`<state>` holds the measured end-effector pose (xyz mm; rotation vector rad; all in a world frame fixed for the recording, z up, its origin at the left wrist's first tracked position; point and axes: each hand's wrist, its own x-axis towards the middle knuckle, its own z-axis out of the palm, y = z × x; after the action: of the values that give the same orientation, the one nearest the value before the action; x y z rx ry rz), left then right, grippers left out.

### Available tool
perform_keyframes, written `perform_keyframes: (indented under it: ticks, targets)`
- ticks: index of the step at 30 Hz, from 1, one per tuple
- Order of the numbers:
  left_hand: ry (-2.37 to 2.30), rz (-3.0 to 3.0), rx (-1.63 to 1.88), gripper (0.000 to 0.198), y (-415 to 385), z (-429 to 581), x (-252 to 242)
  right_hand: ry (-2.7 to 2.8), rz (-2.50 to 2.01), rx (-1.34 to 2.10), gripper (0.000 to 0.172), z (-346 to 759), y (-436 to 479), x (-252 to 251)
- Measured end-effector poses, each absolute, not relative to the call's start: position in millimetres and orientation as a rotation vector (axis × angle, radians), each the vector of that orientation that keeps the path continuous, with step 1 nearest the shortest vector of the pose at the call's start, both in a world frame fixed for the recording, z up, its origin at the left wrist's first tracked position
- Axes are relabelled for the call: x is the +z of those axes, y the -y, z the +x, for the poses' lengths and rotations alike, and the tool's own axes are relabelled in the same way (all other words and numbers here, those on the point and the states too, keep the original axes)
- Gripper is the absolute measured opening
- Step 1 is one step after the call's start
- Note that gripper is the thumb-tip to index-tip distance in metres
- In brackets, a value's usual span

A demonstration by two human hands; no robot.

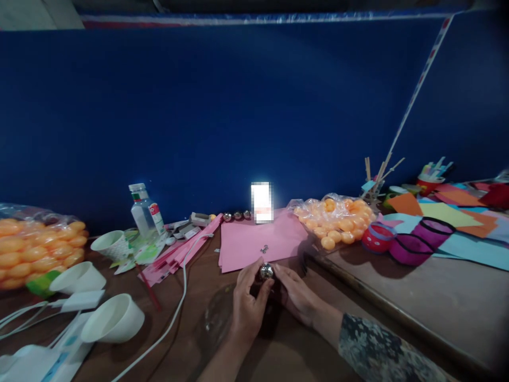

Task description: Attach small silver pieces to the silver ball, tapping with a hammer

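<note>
Thumb and fingers of the left hand [247,300] grasp a metal ball [266,271] just short of the pink paper [238,249]; fingertips of the right hand [296,293] close on its other side, presumably against rolling. Small metal pieces [265,247] (too small to identify) lie on the paper; beyond, similar balls [237,216] sit lined up, probably for ready reach.

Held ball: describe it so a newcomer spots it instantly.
Below the blue wall lies large pink paper. Just nearer the viewer, the left hand and right hand hold a shiny ball. Unlike the row of balls by the paper's far edge, it is held.
</note>
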<state>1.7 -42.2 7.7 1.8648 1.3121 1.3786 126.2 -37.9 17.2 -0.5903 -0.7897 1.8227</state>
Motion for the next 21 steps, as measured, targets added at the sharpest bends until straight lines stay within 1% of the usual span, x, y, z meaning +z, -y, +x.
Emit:
perform_keyframes:
  ticks: [4,11,17,21]
  targets:
    - [-1.303,1.911,1.318,0.042,43.3,2.4,6.8,0.765,-0.643,1.820,0.023,125.3,39.2,15.7]
    - [-1.311,1.934,1.294,0.036,43.2,1.8,10.6,0.722,-0.647,1.904,0.032,123.7,41.1,13.6]
    - [-1.326,1.946,1.309,0.034,45.1,2.9,14.5,0.739,-0.642,1.888,0.031,124.2,41.4,15.7]
    - [-1.324,1.900,1.307,0.038,45.6,4.4,12.3,0.766,-0.659,1.855,0.032,125.2,41.8,14.3]
